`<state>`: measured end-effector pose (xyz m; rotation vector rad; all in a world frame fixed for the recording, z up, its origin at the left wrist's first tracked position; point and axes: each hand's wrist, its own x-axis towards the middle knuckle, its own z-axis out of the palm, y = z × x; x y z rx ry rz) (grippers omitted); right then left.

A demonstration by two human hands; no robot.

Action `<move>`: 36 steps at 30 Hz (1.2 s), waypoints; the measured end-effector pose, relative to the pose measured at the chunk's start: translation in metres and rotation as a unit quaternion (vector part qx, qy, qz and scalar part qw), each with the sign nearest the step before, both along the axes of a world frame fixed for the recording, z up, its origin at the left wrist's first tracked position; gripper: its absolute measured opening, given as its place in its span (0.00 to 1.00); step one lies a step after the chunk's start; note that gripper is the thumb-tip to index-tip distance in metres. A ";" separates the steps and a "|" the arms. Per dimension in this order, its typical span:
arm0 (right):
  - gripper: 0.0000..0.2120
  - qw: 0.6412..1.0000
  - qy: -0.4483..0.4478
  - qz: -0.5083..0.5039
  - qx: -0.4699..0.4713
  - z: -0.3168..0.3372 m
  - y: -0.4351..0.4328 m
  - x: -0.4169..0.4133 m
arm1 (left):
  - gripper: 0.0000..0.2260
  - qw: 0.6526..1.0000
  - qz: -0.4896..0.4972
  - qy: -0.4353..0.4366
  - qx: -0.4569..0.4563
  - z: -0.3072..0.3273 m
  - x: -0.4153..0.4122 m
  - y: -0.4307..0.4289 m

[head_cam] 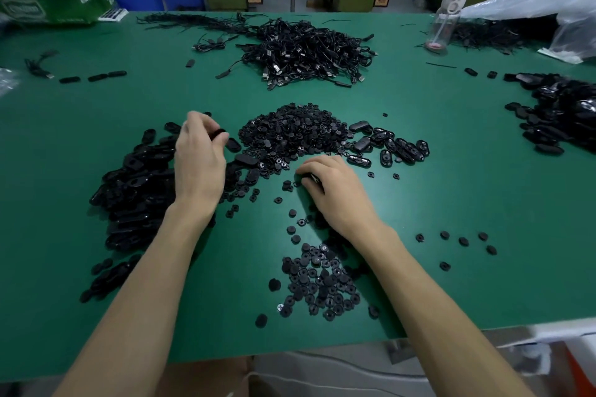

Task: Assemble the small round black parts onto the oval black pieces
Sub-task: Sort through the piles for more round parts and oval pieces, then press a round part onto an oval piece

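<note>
Okay, nearest first: the green table has its front edge running under both forearms. A small cluster of round parts lies between the forearms, near that edge, so a careless elbow sweep could knock some off. Right hand is palm down, fingers curled onto the tabletop with something dark under the fingertips; cannot tell if it is gripped or just covered. Left hand, a bit farther out, pinches one oval piece between thumb and fingers, over the inner side of the oval pile. Step looks like fetching a round part to mate with the held oval. To do it well: take a single round part, check which face is up, set it square on the oval's seat, press evenly. Open green to the right of the right hand gives working room, with only a few loose rounds on it. Main round heap sits just past both hands, a row of ovals touching its right side. Cable heap and a bottle sit well apart at the far side, probably out of the way.
</note>
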<state>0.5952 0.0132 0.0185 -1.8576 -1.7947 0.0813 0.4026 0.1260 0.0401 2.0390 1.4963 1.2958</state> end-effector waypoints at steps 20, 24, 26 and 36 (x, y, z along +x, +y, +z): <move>0.08 0.968 0.201 -0.075 0.130 0.010 -0.006 -0.001 | 0.15 0.897 -0.275 -0.230 -0.258 -0.009 0.051 -0.041; 0.07 0.955 0.255 -0.096 0.118 0.012 -0.006 0.002 | 0.13 0.882 -0.309 -0.248 -0.255 -0.007 0.051 -0.043; 0.08 0.951 0.268 -0.098 0.118 0.013 -0.006 0.003 | 0.12 0.868 -0.320 -0.268 -0.269 -0.006 0.050 -0.044; 0.10 0.944 0.297 -0.098 0.105 0.013 -0.007 0.004 | 0.07 0.853 -0.287 -0.325 -0.289 -0.003 0.045 -0.043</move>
